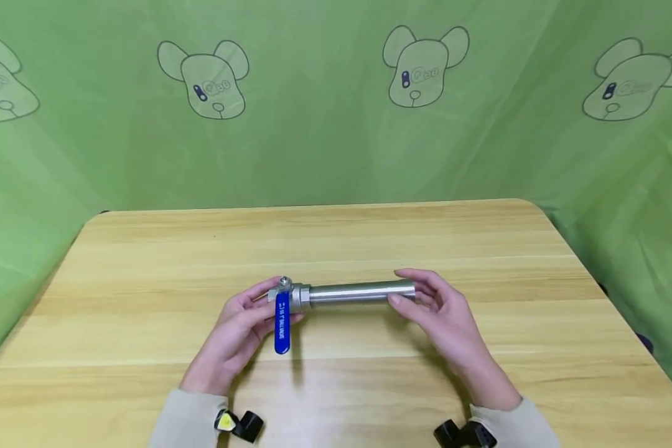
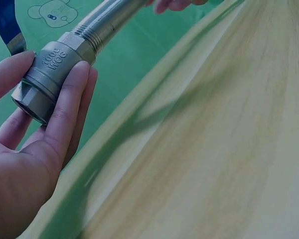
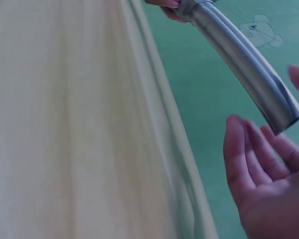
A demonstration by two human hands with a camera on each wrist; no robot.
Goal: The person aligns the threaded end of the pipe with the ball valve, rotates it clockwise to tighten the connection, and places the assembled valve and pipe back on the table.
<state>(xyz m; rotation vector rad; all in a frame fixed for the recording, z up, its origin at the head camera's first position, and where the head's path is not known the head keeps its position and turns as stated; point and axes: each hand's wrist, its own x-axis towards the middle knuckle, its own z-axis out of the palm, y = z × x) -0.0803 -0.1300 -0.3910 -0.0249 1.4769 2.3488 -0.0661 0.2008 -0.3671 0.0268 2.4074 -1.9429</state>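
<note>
A steel ball valve [image 1: 298,298] with a blue lever handle [image 1: 282,326] is held above the table by my left hand [image 1: 239,330]. In the left wrist view, thumb and fingers pinch the valve body [image 2: 51,67], marked "1000 WOG". A steel pipe [image 1: 358,292] extends from the valve to the right, some of its thread [image 2: 87,39] showing beside the valve's hex end. Around the pipe's free end stands my right hand [image 1: 445,317], fingers spread and loosely bent. The right wrist view shows a gap between those fingers [image 3: 235,149] and the pipe [image 3: 249,69].
Below the hands lies a wood-grain table [image 1: 336,392] with rounded far corners. A green curtain [image 1: 313,155] printed with bear heads hangs behind and at both sides. Each sleeved wrist wears a black camera mount [image 1: 250,427].
</note>
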